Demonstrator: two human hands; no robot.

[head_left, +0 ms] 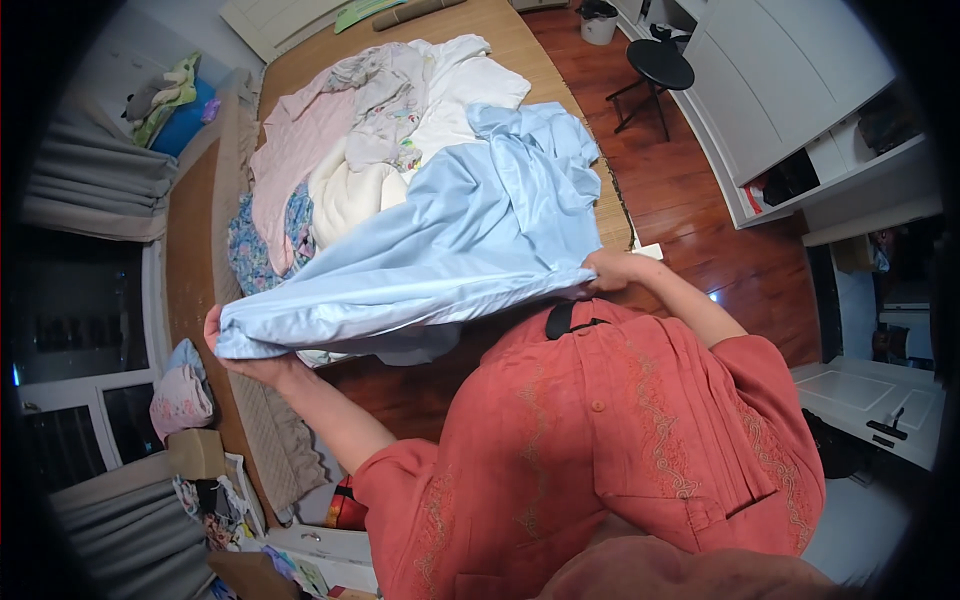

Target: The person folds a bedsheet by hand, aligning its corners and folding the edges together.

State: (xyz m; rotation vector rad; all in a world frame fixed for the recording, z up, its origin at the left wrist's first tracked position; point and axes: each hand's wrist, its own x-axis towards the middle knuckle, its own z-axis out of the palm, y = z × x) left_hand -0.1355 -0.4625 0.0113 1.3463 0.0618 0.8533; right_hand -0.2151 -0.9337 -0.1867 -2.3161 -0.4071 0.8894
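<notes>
A large light blue cloth (450, 230) is stretched between my two hands, its near edge lifted and its far part lying in folds on the bed. My left hand (262, 368) grips its left corner, with the fingers wrapped round the edge. At the right end of the same edge, my right hand (612, 268) is closed on the cloth close to my body. Whether it is a sheet or a garment cannot be made out. Beneath and beyond it lie a pink garment (305, 130), a white garment (460, 75) and a cream cloth (350, 195).
The bed (560, 75) has a tan mat surface. A blue floral cloth (262, 240) lies at its left side. On the reddish wooden floor (670, 200) to the right stand a black round stool (660, 65) and a white bin (598, 24). Grey curtains (100, 180) hang at the left window.
</notes>
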